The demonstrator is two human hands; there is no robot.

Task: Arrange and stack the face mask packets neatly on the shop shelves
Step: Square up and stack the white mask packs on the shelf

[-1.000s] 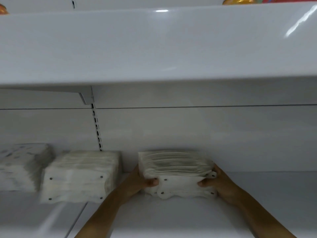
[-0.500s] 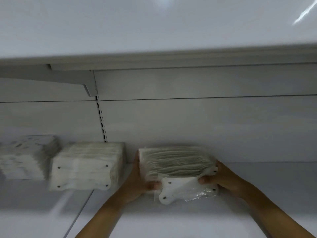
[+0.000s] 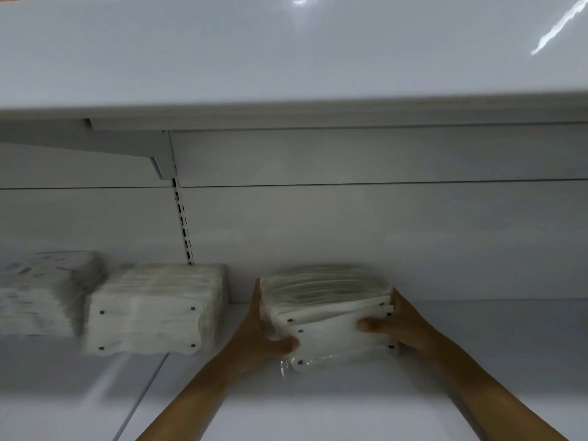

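Squaring a row of face mask packets on the lower shelf.

My left hand (image 3: 264, 332) and right hand (image 3: 394, 326) clamp the row of face mask packets (image 3: 327, 313) from either end, fingers curled round the sides and thumbs pressed on the front packet, which sits askew. The row stands on the white shelf (image 3: 318, 402) against the back panel (image 3: 350, 237). I judge these packets light, soft and slick in their plastic sleeves, apt to fan out or slide, so holding both ends low and squeezing inward should keep them together. To my left stand a neater white stack (image 3: 152, 310) and, beyond it, a patterned stack (image 3: 44, 291), blurred.
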